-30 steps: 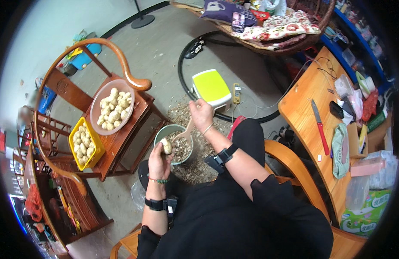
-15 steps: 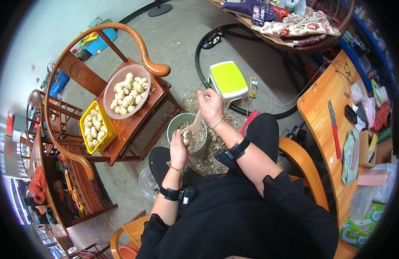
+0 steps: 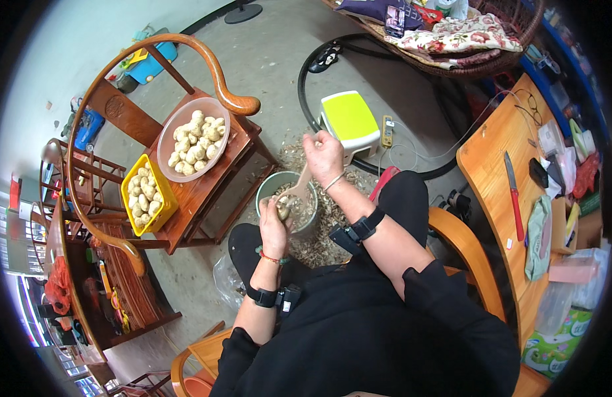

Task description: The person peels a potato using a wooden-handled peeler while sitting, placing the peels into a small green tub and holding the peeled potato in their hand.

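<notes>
My left hand (image 3: 273,227) is closed around a small egg (image 3: 283,212), which looks greenish-dark with pale crust on it. My right hand (image 3: 324,160) grips the upper handle of a wooden spatula (image 3: 302,183). The spatula slants down to the left, its broad end at the egg. Both hands are over a pale green bucket (image 3: 261,190) between my knees. Flaky husk-like scraps (image 3: 324,236) lie around the bucket. To the left, a translucent pink bowl (image 3: 165,155) and a yellow basket (image 3: 166,215) hold several pale, lumpy, egg-sized pieces.
The bowl and basket sit on a wooden armchair (image 3: 187,218). A green-topped white stool (image 3: 346,118) stands ahead, beside a power strip (image 3: 387,131). On the right, a wooden table (image 3: 494,159) carries a red-handled knife (image 3: 514,197) and glasses. A wicker seat (image 3: 445,65) with cloths is far right.
The left hand has turned the egg, so a darker, greenish side now shows. The spatula's broad end stays by it, and the right hand has barely moved.
</notes>
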The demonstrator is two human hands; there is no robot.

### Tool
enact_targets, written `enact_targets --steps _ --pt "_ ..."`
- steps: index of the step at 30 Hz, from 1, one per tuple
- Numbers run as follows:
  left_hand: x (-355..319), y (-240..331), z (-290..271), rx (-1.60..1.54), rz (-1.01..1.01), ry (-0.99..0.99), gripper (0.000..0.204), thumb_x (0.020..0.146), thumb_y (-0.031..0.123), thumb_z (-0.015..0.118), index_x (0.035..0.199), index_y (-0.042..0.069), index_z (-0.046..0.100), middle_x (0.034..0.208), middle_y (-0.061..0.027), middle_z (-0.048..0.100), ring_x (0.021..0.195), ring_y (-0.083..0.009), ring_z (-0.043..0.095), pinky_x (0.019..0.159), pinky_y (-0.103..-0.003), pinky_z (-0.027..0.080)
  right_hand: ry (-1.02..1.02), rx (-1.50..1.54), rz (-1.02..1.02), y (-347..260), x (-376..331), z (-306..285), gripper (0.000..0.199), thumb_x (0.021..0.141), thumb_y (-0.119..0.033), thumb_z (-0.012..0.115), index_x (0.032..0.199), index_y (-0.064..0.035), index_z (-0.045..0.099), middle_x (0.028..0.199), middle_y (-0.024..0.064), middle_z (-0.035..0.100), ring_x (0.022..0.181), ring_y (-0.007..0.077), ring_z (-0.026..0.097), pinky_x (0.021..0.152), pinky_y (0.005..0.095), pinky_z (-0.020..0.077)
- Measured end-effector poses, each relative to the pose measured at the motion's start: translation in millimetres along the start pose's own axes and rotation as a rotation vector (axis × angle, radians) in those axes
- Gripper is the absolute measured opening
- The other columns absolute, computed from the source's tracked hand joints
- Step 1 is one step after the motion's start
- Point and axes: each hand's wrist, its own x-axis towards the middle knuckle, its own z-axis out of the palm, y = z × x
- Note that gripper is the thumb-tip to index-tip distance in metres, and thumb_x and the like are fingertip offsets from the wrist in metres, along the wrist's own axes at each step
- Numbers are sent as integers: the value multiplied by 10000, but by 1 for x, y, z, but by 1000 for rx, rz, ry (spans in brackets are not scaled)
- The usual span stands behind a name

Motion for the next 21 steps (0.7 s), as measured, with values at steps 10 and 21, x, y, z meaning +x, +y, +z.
enact_targets --steps 10,21 --pt "-1 15 -6 -308 -178 -178 308 937 379 380 932 91 491 694 -57 518 517 -120 422 437 -224 306 123 -66 19 21 16 -13 276 764 -228 629 625 -11 529 550 165 540 542 325 557 541 390 437" --pt "-11 31 10 -341 -365 -158 307 941 354 361 865 82 481 589 -20 385 421 -83 286 373 -208 220 107 31 11 4 0 4 290 774 -225 632 617 -7 526 559 182 559 540 334 582 526 405 443"
